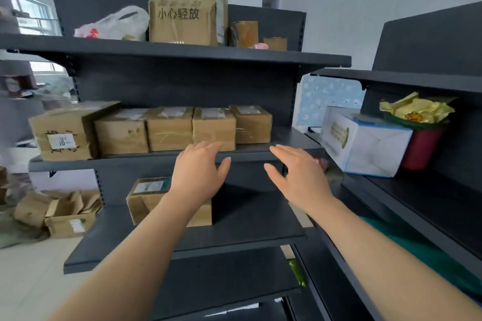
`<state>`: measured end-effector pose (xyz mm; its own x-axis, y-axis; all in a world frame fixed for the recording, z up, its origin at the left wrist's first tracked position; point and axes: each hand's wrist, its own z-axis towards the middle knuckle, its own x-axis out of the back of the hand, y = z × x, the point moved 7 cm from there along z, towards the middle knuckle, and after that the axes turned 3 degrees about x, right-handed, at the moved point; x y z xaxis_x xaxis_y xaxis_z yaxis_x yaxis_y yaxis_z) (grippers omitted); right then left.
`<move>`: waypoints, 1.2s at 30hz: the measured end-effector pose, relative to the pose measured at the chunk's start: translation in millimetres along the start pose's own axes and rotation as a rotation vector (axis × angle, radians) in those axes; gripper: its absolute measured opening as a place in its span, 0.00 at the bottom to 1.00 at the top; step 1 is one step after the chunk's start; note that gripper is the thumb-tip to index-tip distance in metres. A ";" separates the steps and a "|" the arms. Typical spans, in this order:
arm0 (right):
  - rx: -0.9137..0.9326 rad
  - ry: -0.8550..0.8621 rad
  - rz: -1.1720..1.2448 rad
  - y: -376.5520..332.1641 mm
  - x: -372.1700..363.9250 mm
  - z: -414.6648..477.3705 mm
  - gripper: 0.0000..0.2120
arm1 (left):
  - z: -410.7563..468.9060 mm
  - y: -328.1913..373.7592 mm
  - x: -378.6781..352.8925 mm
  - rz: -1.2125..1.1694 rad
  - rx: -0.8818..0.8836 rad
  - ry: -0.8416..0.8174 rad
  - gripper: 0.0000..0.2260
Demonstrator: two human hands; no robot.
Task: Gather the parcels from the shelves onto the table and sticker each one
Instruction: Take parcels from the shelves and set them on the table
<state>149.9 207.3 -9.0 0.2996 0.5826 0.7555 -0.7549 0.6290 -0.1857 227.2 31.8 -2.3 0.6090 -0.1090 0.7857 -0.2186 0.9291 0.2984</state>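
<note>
Boxes lined the shelf edge.
Left hand and right hand hung before them, fingers straight, grips wide, empty.

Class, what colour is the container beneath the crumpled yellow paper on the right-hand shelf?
The container is red; the head view, the only one, shows it best.

Held left hand and right hand out flat, apart, gripping nothing, just before the middle shelf edge, near its row of five brown parcels; partly hid a lower parcel.
</note>
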 end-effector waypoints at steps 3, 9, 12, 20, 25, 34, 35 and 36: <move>-0.018 0.019 0.017 14.1 -14.6 39.6 0.21 | 51.7 -6.4 -14.3 0.025 -0.026 -0.027 0.22; -0.038 -0.011 -0.006 53.1 -48.0 103.9 0.22 | 136.5 -7.7 -53.0 0.034 -0.073 -0.055 0.20; -0.035 -0.012 -0.003 74.0 -62.1 134.2 0.22 | 170.5 -5.9 -76.7 0.072 -0.057 -0.084 0.21; -0.018 -0.054 0.074 136.3 -105.1 211.1 0.25 | 243.1 -5.7 -138.4 0.195 0.037 -0.219 0.22; -0.025 -0.161 0.086 162.9 -136.7 238.1 0.26 | 253.4 -5.7 -155.1 0.261 0.091 -0.280 0.20; -0.030 -0.122 0.284 180.1 -149.8 238.3 0.23 | 251.0 2.3 -155.2 0.295 0.064 -0.250 0.17; -0.028 -0.100 0.293 181.2 -147.2 237.7 0.22 | 250.1 2.4 -155.5 0.295 0.057 -0.247 0.18; -0.021 -0.080 0.297 181.8 -144.4 237.3 0.21 | 249.0 2.4 -155.6 0.297 0.050 -0.242 0.18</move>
<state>-169.0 115.4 -2.8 0.0200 0.7011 0.7127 -0.7900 0.4480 -0.4185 -57.9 -37.0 11.1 0.3175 0.0765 0.9452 -0.3991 0.9149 0.0600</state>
